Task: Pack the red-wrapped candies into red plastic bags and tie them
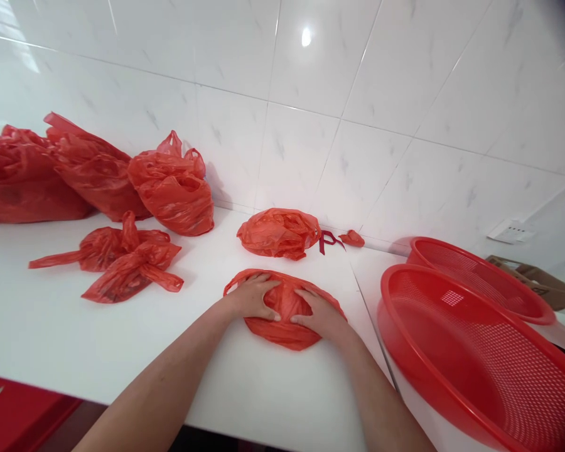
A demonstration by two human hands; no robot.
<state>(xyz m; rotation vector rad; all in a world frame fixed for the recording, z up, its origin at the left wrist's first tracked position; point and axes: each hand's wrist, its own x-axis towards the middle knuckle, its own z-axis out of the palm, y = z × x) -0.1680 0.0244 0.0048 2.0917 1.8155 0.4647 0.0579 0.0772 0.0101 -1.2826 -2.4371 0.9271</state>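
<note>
Resting on a red plastic bag (289, 302), both hands lie palm down with thumbs pointing toward each other. The bag sits directly under them on the white table (207, 376), in front of the person, with its crumpled middle showing between the thumbs and its edges spreading out beyond the fingers. The left hand (254, 296) covers the bag's left part, its fingers stretched loosely toward the far rim and its thumb held apart from them. The right hand (321, 314) lies over the right part in the same relaxed, unclenched way, thumb and fingers spread. Whether any fingertip pinches the plastic, I cannot tell.

Just beyond the hands, near the tiled wall (301, 160), lies a crumpled bag (279, 233), with a dark red strip (328, 240) beside its right end and a small red bundle (353, 238) next to that. Two knotted bags (134, 273) lie to the left of the hands, in front of bulging bags (174, 191). To the right stand two red baskets (452, 351), one partly behind the other.
</note>
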